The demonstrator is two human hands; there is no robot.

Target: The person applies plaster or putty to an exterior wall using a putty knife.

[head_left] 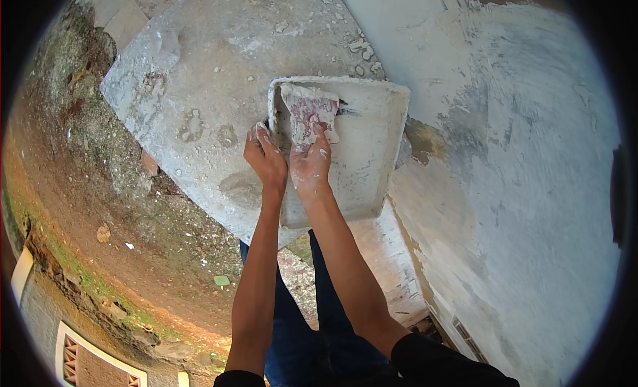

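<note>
A pale, paint-crusted rectangular tray [364, 161] rests on a weathered grey slab [166, 121]. My left hand [266, 157] is closed on the tray's left rim, with white smears on its fingers. Inside the tray, my right hand [311, 157] grips a white-coated item with pink-purple showing through [306, 108], perhaps a putty knife or pad; what exactly it is I cannot make out. Its thumb lies on that item, in the tray's upper left. Both forearms reach up from the lower edge.
A patchy white wall [505, 187] runs along the right. Left of the slab lie rubble, dirt and moss [133, 207] above a concrete edge [113, 304], with a framed lattice opening [100, 354] at the lower left. My jeans-clad legs [292, 314] show below.
</note>
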